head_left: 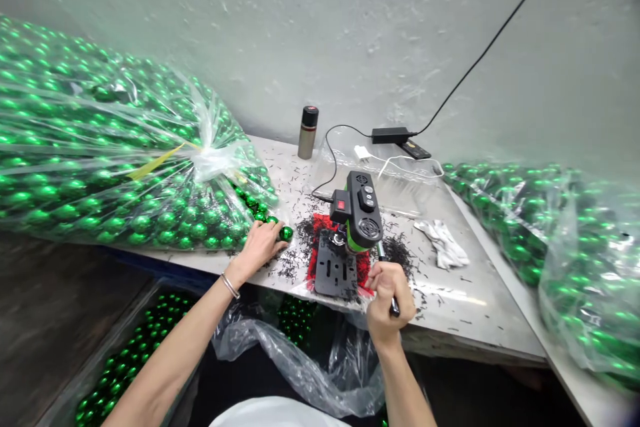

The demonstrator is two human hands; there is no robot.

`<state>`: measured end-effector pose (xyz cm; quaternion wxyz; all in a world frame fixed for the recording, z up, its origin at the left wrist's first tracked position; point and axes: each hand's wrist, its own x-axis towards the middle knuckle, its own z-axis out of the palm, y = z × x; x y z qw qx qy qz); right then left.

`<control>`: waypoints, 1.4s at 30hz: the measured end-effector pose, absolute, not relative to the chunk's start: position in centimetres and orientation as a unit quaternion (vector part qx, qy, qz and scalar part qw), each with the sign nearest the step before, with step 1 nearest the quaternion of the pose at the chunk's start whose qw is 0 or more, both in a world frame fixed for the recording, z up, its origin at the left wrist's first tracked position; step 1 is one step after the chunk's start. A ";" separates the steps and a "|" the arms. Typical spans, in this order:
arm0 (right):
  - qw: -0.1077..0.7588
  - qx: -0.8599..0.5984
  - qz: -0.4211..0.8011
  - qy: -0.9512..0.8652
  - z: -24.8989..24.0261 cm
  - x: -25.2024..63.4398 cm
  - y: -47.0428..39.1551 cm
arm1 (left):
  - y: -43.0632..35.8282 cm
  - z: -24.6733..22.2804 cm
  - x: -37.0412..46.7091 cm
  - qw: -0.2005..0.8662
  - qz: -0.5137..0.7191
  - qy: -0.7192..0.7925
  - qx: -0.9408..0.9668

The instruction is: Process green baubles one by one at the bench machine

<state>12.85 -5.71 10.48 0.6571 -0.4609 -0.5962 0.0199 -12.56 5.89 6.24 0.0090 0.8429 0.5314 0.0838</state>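
My right hand (391, 299) is wrapped round the black-ended lever (395, 307) of a small black and green bench drill press (364, 213). Below the machine's head lies its slotted black base plate (336, 265), set on a red cloth (320, 221) strewn with black shavings. To the left, my left hand (261, 247) has its thumb and fingers closed on a shiny green ball (286, 233) at the table's front part. Just behind that hand, more green balls (257, 207) spill at the mouth of a large clear bag (205, 163) full of them.
White gloves (443, 243) lie right of the machine. A bottle (308, 132), a black power adapter (390, 135) and a phone (415, 149) are at the back. Another bag of green balls (590, 267) stands right. Plastic-lined containers of balls (135, 347) sit below the table edge.
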 end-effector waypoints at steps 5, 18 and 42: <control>0.658 -0.453 0.010 -0.601 10.0 13.0 -5.7 | 6.5 4.5 -11.3 0.045 0.158 0.517 0.840; 0.647 -0.445 0.004 -0.620 10.9 13.0 -5.7 | 4.1 5.6 -9.1 0.539 0.481 0.487 0.492; 0.635 -0.453 0.014 -0.625 14.6 12.9 -5.4 | 2.2 4.2 -5.6 0.695 0.510 0.437 0.255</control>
